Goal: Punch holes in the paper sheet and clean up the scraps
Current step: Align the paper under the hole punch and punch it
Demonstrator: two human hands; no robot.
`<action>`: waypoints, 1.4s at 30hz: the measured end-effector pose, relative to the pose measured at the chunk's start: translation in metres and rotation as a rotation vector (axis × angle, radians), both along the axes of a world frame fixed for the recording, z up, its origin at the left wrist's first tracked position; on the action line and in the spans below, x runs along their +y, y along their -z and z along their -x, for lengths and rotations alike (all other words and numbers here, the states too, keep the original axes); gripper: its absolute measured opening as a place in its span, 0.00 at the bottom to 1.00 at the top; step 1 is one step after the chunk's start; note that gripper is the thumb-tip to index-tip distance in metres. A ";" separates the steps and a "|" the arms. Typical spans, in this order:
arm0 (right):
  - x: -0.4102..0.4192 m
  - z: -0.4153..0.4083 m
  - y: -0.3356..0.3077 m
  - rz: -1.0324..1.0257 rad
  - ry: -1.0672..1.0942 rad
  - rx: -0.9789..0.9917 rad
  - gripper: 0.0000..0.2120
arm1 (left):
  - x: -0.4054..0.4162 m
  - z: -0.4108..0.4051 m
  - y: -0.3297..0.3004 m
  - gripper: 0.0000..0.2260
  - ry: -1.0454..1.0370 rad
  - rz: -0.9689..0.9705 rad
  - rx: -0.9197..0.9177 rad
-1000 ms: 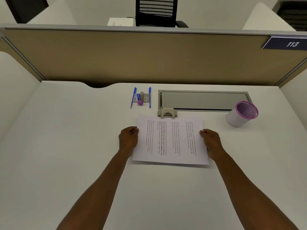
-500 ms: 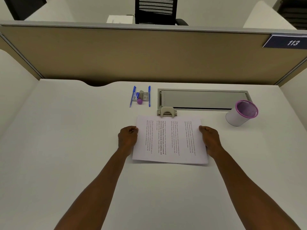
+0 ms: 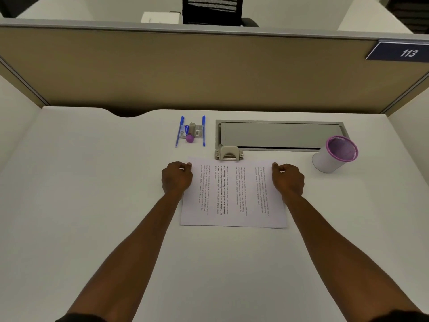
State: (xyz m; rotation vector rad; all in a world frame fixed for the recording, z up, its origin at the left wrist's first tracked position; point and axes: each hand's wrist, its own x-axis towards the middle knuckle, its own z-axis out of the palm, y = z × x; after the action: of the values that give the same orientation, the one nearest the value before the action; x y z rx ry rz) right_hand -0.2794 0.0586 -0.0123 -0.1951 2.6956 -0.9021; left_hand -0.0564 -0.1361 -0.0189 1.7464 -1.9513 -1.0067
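Slid forward across counter (image 3: 92, 205) since earlier frames, paper sheet (image 3: 232, 194) with far edge now in hole punch (image 3: 229, 154), pinched by left hand (image 3: 177, 177) and right hand (image 3: 287, 178); punching presumably next.

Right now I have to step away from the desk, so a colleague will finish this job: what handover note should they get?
Left hand pinches the paper sheet's left edge; right hand pinches its right edge.
The sheet lies flat on the desk, its far edge at the mouth of the hole punch. The purple-rimmed cup stands to the right.
Done: sheet lined up with the punch. No holes or scraps visible.
Left: seat the edge, press the punch, clear the scraps.
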 end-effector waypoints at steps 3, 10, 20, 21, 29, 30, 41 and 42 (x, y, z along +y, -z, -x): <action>-0.003 0.004 0.002 0.007 0.024 -0.017 0.16 | -0.006 0.007 -0.001 0.18 -0.031 -0.035 -0.031; -0.015 0.009 0.003 0.055 0.046 -0.016 0.21 | -0.014 0.021 -0.006 0.17 -0.023 -0.050 -0.074; -0.022 0.024 0.010 0.225 -0.017 -0.133 0.09 | -0.022 0.030 -0.002 0.14 -0.039 -0.107 -0.067; -0.023 0.027 0.011 0.218 -0.011 -0.146 0.11 | -0.023 0.030 -0.001 0.14 -0.045 -0.114 -0.061; -0.025 0.037 0.009 0.212 -0.023 -0.262 0.08 | -0.027 0.030 0.003 0.14 -0.076 -0.131 -0.029; -0.026 0.037 0.008 0.212 -0.026 -0.267 0.07 | -0.026 0.031 0.003 0.13 -0.076 -0.132 -0.028; -0.024 0.032 0.002 0.257 -0.197 -0.222 0.04 | -0.017 0.035 0.004 0.09 0.007 -0.023 0.056; -0.024 0.032 0.002 0.262 -0.218 -0.217 0.05 | -0.017 0.036 0.004 0.09 0.003 -0.020 0.067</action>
State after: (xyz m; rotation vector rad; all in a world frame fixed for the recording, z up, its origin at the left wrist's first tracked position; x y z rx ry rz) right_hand -0.3117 0.0350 -0.0141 -0.4116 2.3006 -1.1332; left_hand -0.0920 -0.1532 -0.0230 1.6984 -1.9091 -1.0756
